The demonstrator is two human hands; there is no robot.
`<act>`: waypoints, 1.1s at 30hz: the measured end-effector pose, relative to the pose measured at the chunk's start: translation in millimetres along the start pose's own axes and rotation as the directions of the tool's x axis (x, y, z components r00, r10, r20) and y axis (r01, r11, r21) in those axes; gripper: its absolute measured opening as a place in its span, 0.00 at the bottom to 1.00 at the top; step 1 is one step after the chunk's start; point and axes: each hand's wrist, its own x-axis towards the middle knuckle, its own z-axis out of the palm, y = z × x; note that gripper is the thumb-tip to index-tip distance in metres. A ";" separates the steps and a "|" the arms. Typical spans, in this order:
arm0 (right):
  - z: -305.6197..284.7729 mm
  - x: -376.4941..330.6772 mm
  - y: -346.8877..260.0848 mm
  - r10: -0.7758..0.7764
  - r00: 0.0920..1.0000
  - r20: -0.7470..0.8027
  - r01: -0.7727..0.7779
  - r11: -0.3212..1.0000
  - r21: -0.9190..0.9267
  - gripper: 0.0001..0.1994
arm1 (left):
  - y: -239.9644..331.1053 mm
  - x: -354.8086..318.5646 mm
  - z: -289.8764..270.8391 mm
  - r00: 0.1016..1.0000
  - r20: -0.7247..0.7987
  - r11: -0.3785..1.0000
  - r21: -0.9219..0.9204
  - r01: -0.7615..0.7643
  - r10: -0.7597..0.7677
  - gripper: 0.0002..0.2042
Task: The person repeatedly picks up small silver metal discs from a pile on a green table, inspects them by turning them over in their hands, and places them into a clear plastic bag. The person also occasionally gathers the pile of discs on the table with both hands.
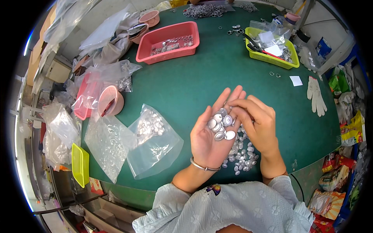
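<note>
My left hand (pixel 213 145) is palm up with its fingers stretched out, cupping a small heap of silver oval metal pieces (pixel 219 123). Over that heap, my right hand (pixel 259 123) bends its fingers in a pinch at the pieces; what sits between its fingertips is hidden. More of the same silver pieces (pixel 244 158) lie loose on the green table (pixel 163 87), below and partly behind both hands. Left of my hands, a clear plastic bag (pixel 155 153) holds a cluster of similar silver pieces (pixel 149 126).
A pink tray (pixel 171 56) with metal parts stands at the far left. At the far right, a yellow-green basket (pixel 272 59) holds pliers and bags. A pink cup (pixel 110 100), an empty plastic bag (pixel 105 143), a small green tray (pixel 80 165) and a white glove (pixel 316 97) lie around.
</note>
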 end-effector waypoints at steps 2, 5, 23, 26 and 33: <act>1.9 1.8 2.2 -0.008 0.999 -0.042 0.008 1.000 0.004 0.04 | -1.2 -0.9 1.6 1.000 0.001 0.997 -0.081 0.022 -0.022 0.25; 2.2 -3.4 9.6 0.325 0.945 0.046 -0.286 0.745 0.603 0.04 | -0.4 -0.6 -0.3 0.999 0.039 0.999 -0.053 0.014 -0.012 0.25; -8.2 1.9 -4.2 0.096 0.964 0.248 -0.152 0.964 0.220 0.09 | 6.6 1.4 -3.6 0.993 0.058 0.994 -0.013 -0.106 0.106 0.24; -5.7 0.4 -1.0 0.103 0.972 0.209 -0.151 0.963 0.225 0.07 | 6.7 1.4 -3.5 0.995 0.061 0.995 -0.066 -0.077 0.081 0.24; -4.9 -4.0 7.3 0.446 0.839 0.313 -0.487 0.358 0.797 0.04 | 6.6 0.8 -2.2 0.996 0.054 0.989 -0.138 -0.057 0.065 0.24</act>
